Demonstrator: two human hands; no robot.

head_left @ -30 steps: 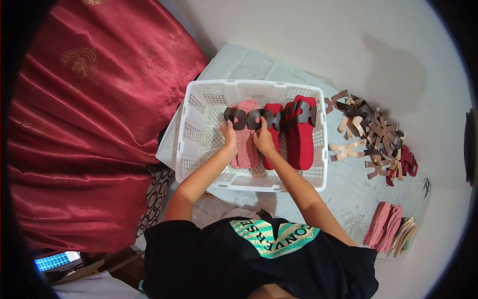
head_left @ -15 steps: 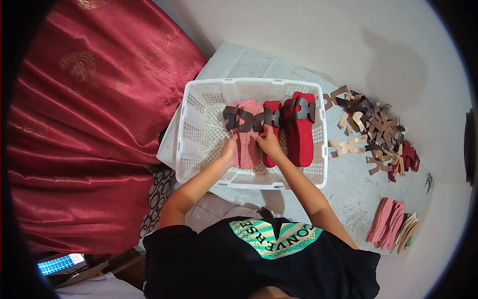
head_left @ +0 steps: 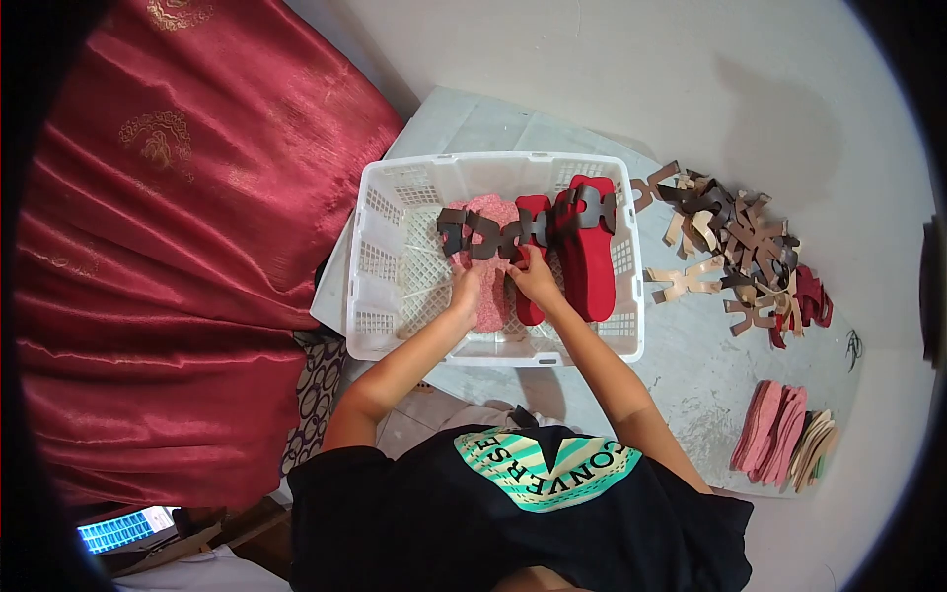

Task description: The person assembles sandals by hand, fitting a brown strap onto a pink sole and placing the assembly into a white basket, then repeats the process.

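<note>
Inside a white plastic basket (head_left: 434, 360), pink speckled sandals (head_left: 492, 311) with dark brown cut-out straps (head_left: 485, 239) stand side by side, close together. My left hand (head_left: 468, 288) is closed on the near part of the pink sandals from the left. From the right, my right hand (head_left: 534, 279) pinches their edge near the strap; its fingertips are partly hidden. Just right of that hand are red sandals (head_left: 589, 276), also with dark brown straps, and a narrower red one (head_left: 530, 306) sits between them and the pink ones.
The basket rests on a grey table (head_left: 691, 345). To its right lies a pile of brown, beige and red cut straps (head_left: 760, 242). Nearer are stacked pink soles (head_left: 769, 429) and beige pieces (head_left: 813, 449). A red satin curtain (head_left: 187, 276) hangs at left; a wall rises behind.
My left hand has shifted right and slightly down across the pink sandals, which sit closer together now. My right hand stays nearly in place. The whole view has shifted slightly.
</note>
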